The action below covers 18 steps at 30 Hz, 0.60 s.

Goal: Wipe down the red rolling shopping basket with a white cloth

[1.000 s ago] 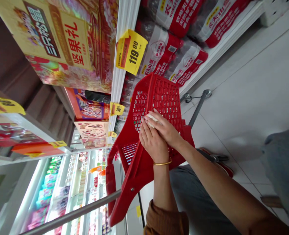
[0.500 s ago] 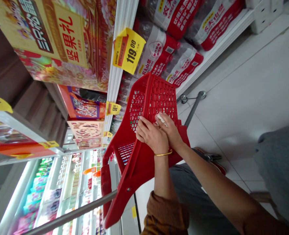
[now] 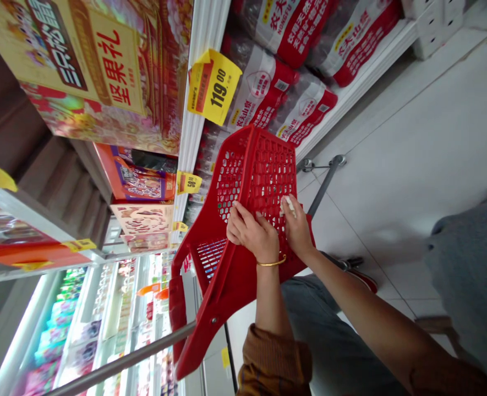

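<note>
A red plastic shopping cart [image 3: 237,297] with latticed sides fills the middle of the head view, tipped at an angle in the picture. My left hand [image 3: 253,231], with a gold bracelet at its wrist, has its fingers curled over the cart's rim. To its right, my right hand [image 3: 299,231] pinches a small crumpled white tissue [image 3: 288,207] against the latticed panel. Whether it is paper or cloth is hard to tell. The palms of both hands are hidden.
Shelves hold packs of red-labelled water bottles [image 3: 305,113] and boxed nut gifts [image 3: 115,71], with yellow price tags [image 3: 214,87] on the edge. A metal pole [image 3: 123,360] crosses the lower left. Grey clothing [image 3: 470,275] shows at right, above pale floor tiles [image 3: 392,165].
My right hand has slid right along the latticed panel with the tissue, away from my left hand, opening a gap between them. My left hand stays on the rim.
</note>
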Motion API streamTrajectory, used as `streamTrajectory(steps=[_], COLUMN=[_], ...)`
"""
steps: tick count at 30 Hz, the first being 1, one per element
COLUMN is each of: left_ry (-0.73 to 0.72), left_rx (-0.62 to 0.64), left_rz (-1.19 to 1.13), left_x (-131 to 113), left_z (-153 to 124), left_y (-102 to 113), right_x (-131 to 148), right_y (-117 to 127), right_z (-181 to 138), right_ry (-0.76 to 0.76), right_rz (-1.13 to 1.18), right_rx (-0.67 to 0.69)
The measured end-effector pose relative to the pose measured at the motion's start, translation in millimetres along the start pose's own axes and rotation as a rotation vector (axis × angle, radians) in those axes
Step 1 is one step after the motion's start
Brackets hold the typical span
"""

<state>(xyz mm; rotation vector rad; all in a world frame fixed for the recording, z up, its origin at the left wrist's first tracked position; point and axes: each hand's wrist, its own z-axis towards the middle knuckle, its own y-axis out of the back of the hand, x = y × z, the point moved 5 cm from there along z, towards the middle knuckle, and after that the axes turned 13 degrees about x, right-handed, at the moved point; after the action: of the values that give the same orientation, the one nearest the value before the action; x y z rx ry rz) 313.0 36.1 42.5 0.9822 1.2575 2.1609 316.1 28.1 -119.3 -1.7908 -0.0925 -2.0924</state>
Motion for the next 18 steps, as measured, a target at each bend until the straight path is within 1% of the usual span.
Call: streamTrajectory(steps=[4,9,14,18], left_ry=[-0.012,-0.060,-0.081,-0.077], left_rx=[-0.008,-0.017,-0.028,-0.016], left_rz=[-0.019,-0.023,0.008,0.068], left_x=[8.2,17.6,17.3,10.9], left_z=[-5.8,-13.2,-17.3,-16.3], left_y=[-1.2,-0.3,3.6,8.7], right_x=[-3.1,4.7,22.5,44.0], right_y=[1.3,1.3,2.4,4.5], right_z=[-11.1,-21.6,-20.8,-11.8], right_ry=[-0.011,-0.009,0.012,0.081], right_rz=[-0.034,-0.064,-0.067,-0.035], right_rx=[-0.004,-0.032,-0.063,-0.060])
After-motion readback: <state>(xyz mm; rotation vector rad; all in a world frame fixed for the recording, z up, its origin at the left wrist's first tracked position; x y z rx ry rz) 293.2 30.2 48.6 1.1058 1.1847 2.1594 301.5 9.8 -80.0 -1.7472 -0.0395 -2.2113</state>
